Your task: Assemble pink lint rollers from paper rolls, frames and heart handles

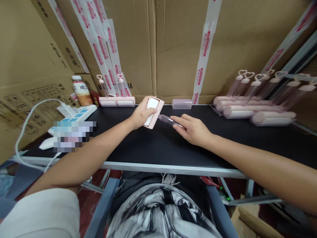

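Near the middle of the black table, my left hand (143, 114) is closed round a pink case (157, 114) with a white piece (152, 107) in it, the thumb lying on the white piece. My right hand (190, 128) grips a clear pinkish tube (168, 119). The tube's far end meets or nearly meets the right side of the case; whether they are joined I cannot tell. Behind them, a translucent pink box (182, 104) lies by the cardboard.
Several pink cases with heart-topped tubes (262, 112) stand at the right, and two more (117, 101) at the back left. A bottle (82, 92), a power strip (76, 117) and a white cable (23, 129) are at the left. Cardboard (178, 49) walls the back.
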`<state>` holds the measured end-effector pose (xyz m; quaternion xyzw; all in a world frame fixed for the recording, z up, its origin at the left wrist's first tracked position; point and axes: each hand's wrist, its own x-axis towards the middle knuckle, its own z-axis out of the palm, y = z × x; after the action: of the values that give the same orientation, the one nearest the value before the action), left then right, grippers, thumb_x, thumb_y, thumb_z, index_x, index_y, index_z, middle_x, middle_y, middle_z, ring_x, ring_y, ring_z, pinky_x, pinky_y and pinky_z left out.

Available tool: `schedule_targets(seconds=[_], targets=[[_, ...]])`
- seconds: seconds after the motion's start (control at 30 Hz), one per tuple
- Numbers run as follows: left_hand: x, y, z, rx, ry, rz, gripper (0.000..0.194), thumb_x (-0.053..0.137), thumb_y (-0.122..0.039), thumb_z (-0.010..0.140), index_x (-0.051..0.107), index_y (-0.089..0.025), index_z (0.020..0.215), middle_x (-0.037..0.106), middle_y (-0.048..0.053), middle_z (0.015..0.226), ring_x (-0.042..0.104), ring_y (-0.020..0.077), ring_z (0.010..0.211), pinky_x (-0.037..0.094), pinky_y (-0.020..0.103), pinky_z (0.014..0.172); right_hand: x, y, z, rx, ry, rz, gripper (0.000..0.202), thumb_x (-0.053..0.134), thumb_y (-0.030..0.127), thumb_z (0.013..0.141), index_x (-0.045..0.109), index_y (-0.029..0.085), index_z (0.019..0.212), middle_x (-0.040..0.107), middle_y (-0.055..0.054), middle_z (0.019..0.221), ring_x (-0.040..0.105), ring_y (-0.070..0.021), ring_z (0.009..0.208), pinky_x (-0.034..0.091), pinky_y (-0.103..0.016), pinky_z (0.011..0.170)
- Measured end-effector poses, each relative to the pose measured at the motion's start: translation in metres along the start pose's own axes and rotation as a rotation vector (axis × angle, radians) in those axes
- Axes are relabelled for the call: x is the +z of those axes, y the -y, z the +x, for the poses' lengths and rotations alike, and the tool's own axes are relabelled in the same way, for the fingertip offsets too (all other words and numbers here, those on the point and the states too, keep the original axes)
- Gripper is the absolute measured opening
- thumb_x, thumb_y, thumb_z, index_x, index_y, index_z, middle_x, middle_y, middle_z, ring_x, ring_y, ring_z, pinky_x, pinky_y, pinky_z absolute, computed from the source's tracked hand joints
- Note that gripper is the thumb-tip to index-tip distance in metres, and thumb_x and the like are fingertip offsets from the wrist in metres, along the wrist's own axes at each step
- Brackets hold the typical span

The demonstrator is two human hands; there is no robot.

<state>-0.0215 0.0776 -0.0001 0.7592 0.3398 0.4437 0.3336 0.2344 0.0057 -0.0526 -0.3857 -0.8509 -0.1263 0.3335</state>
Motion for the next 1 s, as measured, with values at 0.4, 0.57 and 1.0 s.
schedule_targets(seconds=[0.4, 0.57, 1.0], targets=[[0.005, 0.002, -0.004, 0.051, 0.025, 0.059, 0.059, 0.071, -0.038, 0.069, 0.055, -0.017, 0.122, 0.063, 0.004, 0.109, 0.058, 0.0244, 0.103, 0.047, 0.039, 0.099, 0.002, 0.006, -0.002, -0.03, 0.02, -0.022, 0.047, 0.045, 0.035, 0.109, 0.065, 0.012, 0.145, 0.07, -0.01, 0.095, 0.065, -0.0196, 0.07, 0.054, -0.032, 0.066], [0.011, 0.001, -0.005, 0.052, 0.038, 0.013, 0.059, 0.07, -0.039, 0.071, 0.054, -0.016, 0.123, 0.064, 0.005, 0.11, 0.06, 0.0254, 0.105, 0.047, 0.041, 0.101, -0.001, 0.009, 0.004, 0.04, 0.126, 0.035, 0.05, 0.047, 0.036, 0.107, 0.06, 0.015, 0.15, 0.073, -0.012, 0.103, 0.069, -0.0221, 0.077, 0.054, -0.034, 0.073], [-0.009, 0.03, 0.059, -0.114, 0.07, -0.133, 0.048, 0.055, -0.06, 0.1, 0.066, -0.016, 0.116, 0.07, 0.006, 0.101, 0.068, 0.0195, 0.088, 0.056, 0.03, 0.072, -0.007, 0.0, 0.014, 0.194, 0.149, 0.33, 0.032, 0.056, 0.046, 0.101, 0.061, 0.018, 0.117, 0.064, -0.001, 0.075, 0.057, -0.0175, 0.062, 0.039, -0.028, 0.064]])
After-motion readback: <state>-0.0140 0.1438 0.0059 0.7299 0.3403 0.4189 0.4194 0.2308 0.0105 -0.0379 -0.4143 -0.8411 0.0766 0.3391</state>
